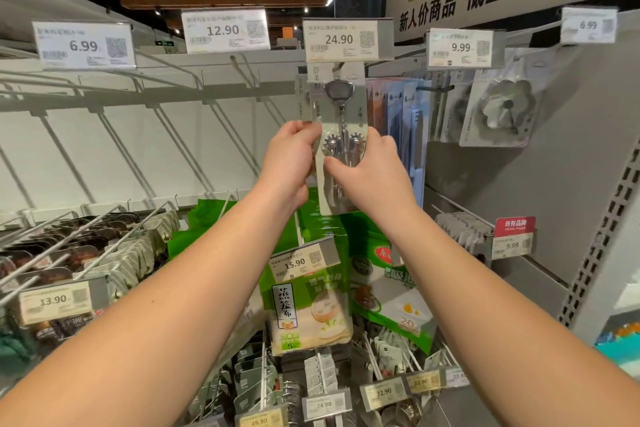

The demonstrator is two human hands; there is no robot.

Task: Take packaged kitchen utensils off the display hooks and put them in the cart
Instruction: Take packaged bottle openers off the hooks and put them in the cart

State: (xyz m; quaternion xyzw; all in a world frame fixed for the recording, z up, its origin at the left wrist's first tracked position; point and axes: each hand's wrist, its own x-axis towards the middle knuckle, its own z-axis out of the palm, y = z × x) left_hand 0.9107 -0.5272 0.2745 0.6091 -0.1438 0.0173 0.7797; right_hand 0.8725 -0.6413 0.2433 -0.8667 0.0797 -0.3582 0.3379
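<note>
Store aisle, white pegboard wall of hooks and price tags. Packaged corkscrew (341, 146) hangs under the 24.90 tag (347, 40). Left hand (289, 158) grip pinches the card's left edge, right hand (372, 172) grip clamps its right edge, thumb across the front. Green packs (308, 295) hang below.

Price tags reading 6.99 (84, 45) and 12.90 (225, 30) hang above bare white hooks (114, 135); green pouches (308, 305) hang below.
</note>
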